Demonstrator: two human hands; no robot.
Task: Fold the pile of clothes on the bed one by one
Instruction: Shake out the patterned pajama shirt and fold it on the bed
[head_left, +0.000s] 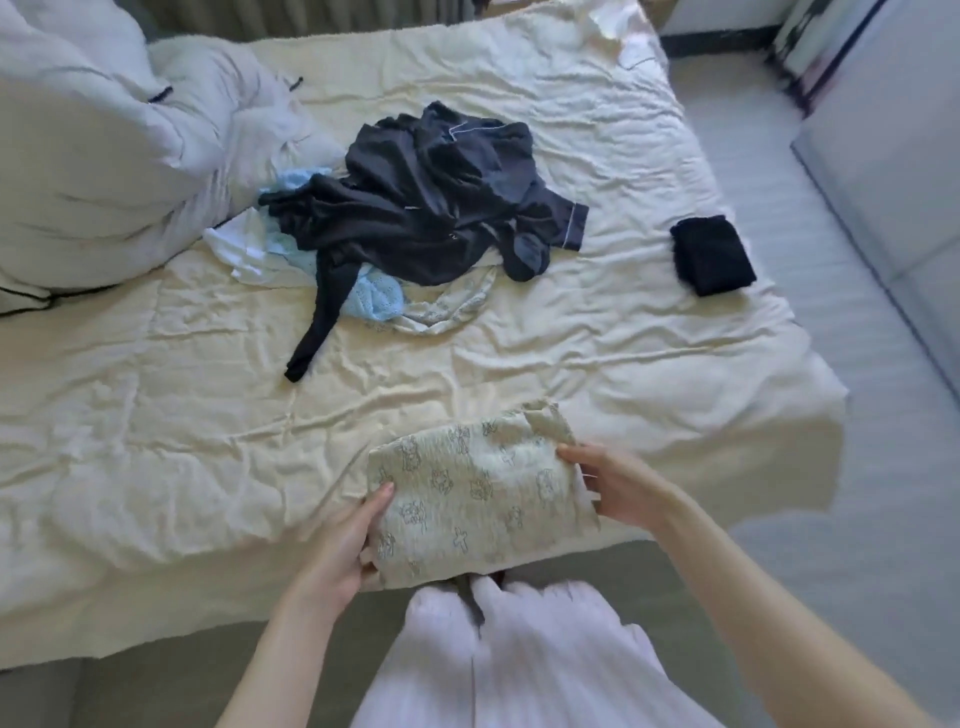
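A folded pale green garment (475, 488) printed with small outline figures lies at the bed's near edge. My left hand (345, 540) grips its left side, thumb on top. My right hand (618, 486) holds its right edge, fingers curled under it. Farther back, in the middle of the bed, lies the pile of unfolded clothes (426, 208): dark navy pyjama pieces with white piping on top, with light blue, white and pale printed items under them. A black folded garment (711, 254) sits apart at the right side of the bed.
The bed (156, 415) has a wrinkled cream sheet. A bulky white duvet (93, 156) is heaped at the back left. Grey floor runs along the right, with a pale cabinet (893, 156) there. My white skirt fills the bottom of the view.
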